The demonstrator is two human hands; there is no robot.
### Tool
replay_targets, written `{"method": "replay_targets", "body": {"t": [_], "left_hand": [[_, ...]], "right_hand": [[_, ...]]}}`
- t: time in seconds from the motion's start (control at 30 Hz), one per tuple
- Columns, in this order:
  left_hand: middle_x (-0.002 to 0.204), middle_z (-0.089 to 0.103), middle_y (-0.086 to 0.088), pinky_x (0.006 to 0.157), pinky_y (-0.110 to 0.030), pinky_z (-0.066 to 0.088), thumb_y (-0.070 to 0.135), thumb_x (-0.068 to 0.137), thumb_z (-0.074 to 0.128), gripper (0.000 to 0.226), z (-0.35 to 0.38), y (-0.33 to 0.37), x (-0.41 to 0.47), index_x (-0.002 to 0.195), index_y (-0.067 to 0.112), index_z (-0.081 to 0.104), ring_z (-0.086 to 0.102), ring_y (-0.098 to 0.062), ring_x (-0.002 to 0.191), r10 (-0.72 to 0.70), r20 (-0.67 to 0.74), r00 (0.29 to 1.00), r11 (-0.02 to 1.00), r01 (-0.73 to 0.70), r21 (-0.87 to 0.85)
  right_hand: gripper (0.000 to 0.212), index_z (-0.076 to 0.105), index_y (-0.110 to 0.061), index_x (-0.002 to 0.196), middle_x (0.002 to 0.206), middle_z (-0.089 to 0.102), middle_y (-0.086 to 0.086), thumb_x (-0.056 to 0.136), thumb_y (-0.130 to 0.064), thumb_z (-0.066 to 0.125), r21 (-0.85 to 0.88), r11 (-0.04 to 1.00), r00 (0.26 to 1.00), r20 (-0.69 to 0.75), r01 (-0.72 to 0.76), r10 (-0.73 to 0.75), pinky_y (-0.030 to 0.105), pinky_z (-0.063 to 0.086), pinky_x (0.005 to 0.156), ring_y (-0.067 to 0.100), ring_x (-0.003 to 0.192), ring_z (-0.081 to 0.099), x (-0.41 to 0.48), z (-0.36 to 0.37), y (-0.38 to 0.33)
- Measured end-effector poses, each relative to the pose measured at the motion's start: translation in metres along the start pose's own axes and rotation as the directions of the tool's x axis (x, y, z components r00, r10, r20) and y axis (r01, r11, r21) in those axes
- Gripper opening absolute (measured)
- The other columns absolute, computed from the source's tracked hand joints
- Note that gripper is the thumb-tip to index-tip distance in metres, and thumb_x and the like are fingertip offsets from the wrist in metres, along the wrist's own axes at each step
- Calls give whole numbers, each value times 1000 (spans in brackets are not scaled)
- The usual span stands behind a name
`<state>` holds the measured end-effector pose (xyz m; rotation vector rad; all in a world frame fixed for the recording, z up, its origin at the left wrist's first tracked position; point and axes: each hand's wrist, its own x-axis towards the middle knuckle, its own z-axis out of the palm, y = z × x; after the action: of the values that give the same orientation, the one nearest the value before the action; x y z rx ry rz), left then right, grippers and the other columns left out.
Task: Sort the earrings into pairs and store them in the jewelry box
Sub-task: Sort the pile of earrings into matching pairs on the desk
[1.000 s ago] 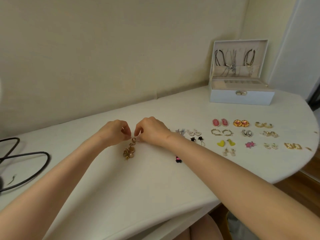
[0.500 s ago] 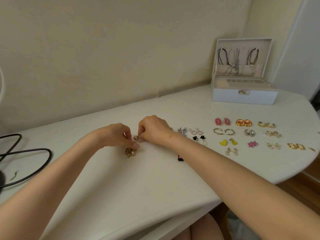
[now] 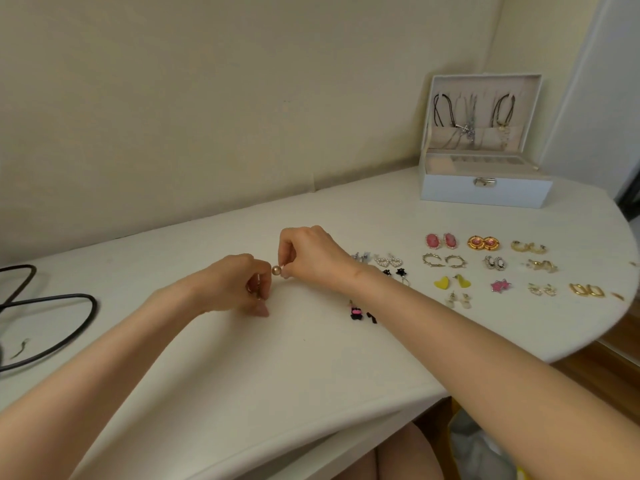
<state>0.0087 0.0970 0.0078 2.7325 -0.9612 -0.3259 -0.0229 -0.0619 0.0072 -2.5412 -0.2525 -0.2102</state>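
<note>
Just above the white table (image 3: 242, 368), my right hand (image 3: 311, 254) pinches a gold pearl earring (image 3: 276, 270) by its post. My left hand (image 3: 239, 282) is curled around a second gold piece (image 3: 254, 289), mostly hidden in the fingers. The two hands almost touch. Several earring pairs lie in rows to the right, among them pink ovals (image 3: 440, 240), yellow hearts (image 3: 452, 282) and gold hoops (image 3: 528, 246). The white jewelry box (image 3: 485, 188) stands open at the back right, with necklaces hanging in its lid.
A black and pink earring (image 3: 356, 312) lies loose near my right forearm. A black cable (image 3: 69, 320) loops at the table's left edge. The table's rounded edge curves along the right, and a wall runs behind.
The gold pearl earrings that lay on the table are now lifted. My left hand has closed around one, and my right hand holds the pearl end up between the hands.
</note>
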Motion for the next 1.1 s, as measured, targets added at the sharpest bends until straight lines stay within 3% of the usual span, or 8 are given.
{"method": "replay_targets", "body": {"t": [0.13,0.33,0.47,0.63,0.73,0.83,0.93,1.1], "left_hand": [[86,61,-5,57,-14,36,18,74,76,29,1,-1,2,64,25,50,48,-8,66,8,-13,1000,1000,-8,-4],[83,50,4,61,-20,38,26,68,81,31,-5,-7,-3,70,26,50,48,-11,72,-33,-50,998,999,32,-9],[68,56,4,54,-14,40,15,72,78,29,-2,-9,-4,67,23,50,50,-3,52,-27,-19,999,997,25,-75],[65,56,6,51,-16,44,11,74,75,27,-1,-7,-6,68,18,50,52,-2,49,-45,-100,994,989,30,-142],[68,61,5,56,-15,41,7,76,72,19,-4,-7,-4,71,16,56,53,-8,58,-29,-232,972,979,-19,-205],[73,66,-9,58,-15,47,-1,80,67,6,-8,-3,-3,81,2,62,60,-9,60,-20,-273,962,859,-122,-496],[79,66,-14,67,-22,56,-5,83,61,9,-11,0,-4,93,-7,61,64,-17,68,-31,-264,964,686,-172,-707],[82,65,-12,72,-31,55,3,86,61,9,-9,11,0,93,-1,64,63,-19,71,-15,-194,981,687,-130,-715]], "right_hand": [[22,65,-15,103,85,70,6,82,-11,68,66,998,1000,-15,18,-17,28,47,78,17,88,60,-5,-2,1],[14,72,-13,92,69,57,-6,84,-6,62,80,996,999,-34,25,-22,20,43,70,10,75,56,-12,-7,1],[12,70,-11,90,62,49,-18,83,-6,61,76,997,998,-52,27,-23,16,40,65,4,64,51,-13,-8,1],[13,70,-9,90,65,50,-12,77,-6,69,86,996,999,-34,4,-2,12,37,60,11,72,50,-14,-10,1],[16,73,-7,94,82,67,1,78,-7,71,116,993,999,-33,-36,40,18,45,67,10,79,54,-13,-15,5],[17,74,-7,95,97,72,6,78,-6,71,163,985,997,-51,-57,66,11,43,70,6,85,57,-15,-21,10],[16,75,-8,92,92,73,6,76,-6,74,200,976,993,-65,-82,97,8,41,67,5,84,58,-18,-29,15],[12,75,-8,81,80,71,4,70,-6,78,201,973,991,-55,-112,125,10,47,63,9,74,63,-26,-39,21]]}}
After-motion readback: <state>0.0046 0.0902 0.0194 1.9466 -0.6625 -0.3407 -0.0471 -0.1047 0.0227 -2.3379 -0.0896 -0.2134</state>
